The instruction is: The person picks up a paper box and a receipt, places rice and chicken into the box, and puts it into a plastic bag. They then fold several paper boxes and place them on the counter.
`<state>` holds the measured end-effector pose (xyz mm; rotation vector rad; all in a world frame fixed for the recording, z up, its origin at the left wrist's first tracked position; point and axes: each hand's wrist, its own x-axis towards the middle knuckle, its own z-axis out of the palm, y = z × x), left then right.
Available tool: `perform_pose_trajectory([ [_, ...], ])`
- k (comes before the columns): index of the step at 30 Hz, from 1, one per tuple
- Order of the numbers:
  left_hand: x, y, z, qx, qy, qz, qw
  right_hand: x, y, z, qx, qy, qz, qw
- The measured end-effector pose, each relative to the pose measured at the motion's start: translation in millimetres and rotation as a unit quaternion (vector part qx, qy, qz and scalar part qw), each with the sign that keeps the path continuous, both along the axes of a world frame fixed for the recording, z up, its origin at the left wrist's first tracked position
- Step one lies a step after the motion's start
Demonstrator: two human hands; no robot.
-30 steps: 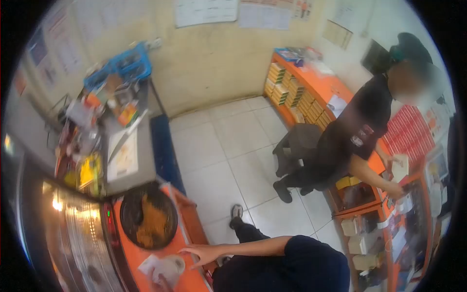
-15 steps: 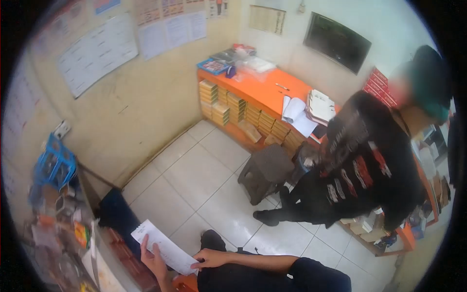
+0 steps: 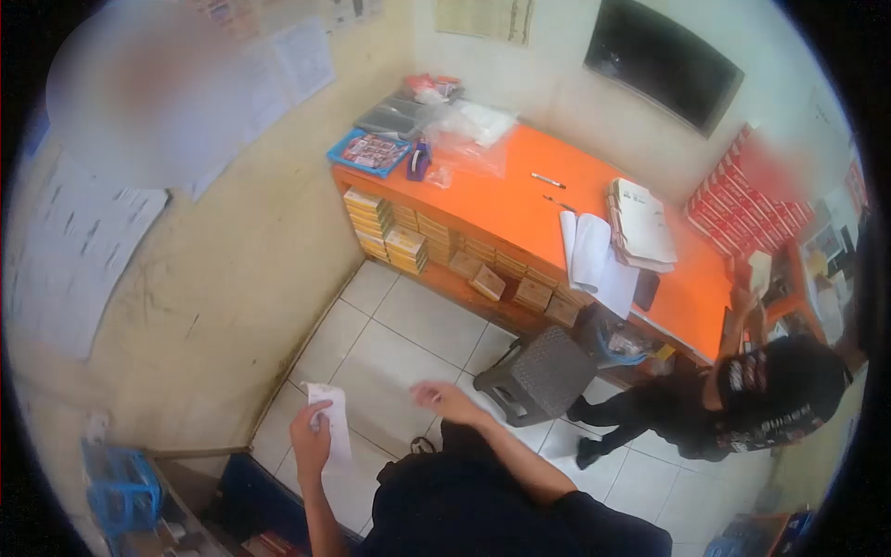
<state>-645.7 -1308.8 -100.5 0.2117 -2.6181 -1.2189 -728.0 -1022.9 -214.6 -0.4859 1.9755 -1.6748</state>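
Note:
A narrow white paper sheet hangs upright from my left hand, whose fingers are closed on it near its top. My right hand is off the paper, to its right, in front of my body. Its fingers are stretched out, apart and a little blurred, with nothing in them. Both hands are above the tiled floor.
An orange counter ahead bears papers, a blue tray, a pen and plastic bags. Boxes fill its shelf. A grey stool stands before it. Another person bends at the right. A blue basket is lower left.
My right hand has let go of the paper and moved right. My left hand has raised the sheet, which now hangs upright. The other person has bent down farther right. My view has shifted.

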Motion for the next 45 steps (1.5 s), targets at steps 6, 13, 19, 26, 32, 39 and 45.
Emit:
perform_pose_trajectory([
  [6, -213.2, 6.2, -16.1, 0.013, -0.068, -0.092, 0.993, -279.9, 14.6, -57.5, -0.326, -0.278, -0.237, 0.872],
  [13, -437.7, 72.9, -44.9, -0.07, -0.149, -0.124, 0.979, -585.4, 5.6, -127.8, -0.427, -0.423, -0.391, 0.697],
  [19, -568.5, 105.9, -13.1, -0.055, -0.242, -0.184, 0.951, -685.0, 14.2, -188.7, -0.373, -0.365, -0.442, 0.73],
  [26, -691.3, 152.4, -18.5, -0.184, -0.141, -0.28, 0.932, -642.3, 92.3, -28.5, -0.393, -0.192, -0.437, 0.786],
  [32, -727.4, 243.9, 8.1, -0.039, 0.091, -0.437, 0.894, -576.1, 104.2, 51.6, -0.515, -0.087, -0.483, 0.703],
  [39, -662.4, 280.1, -7.0, 0.063, 0.195, -0.622, 0.756, -460.6, 88.0, 83.3, -0.549, 0.13, -0.62, 0.545],
  [45, -550.7, 293.7, 10.5, 0.05, 0.029, -0.796, 0.602, -331.7, 63.0, 77.1, -0.583, 0.221, -0.697, 0.354],
])
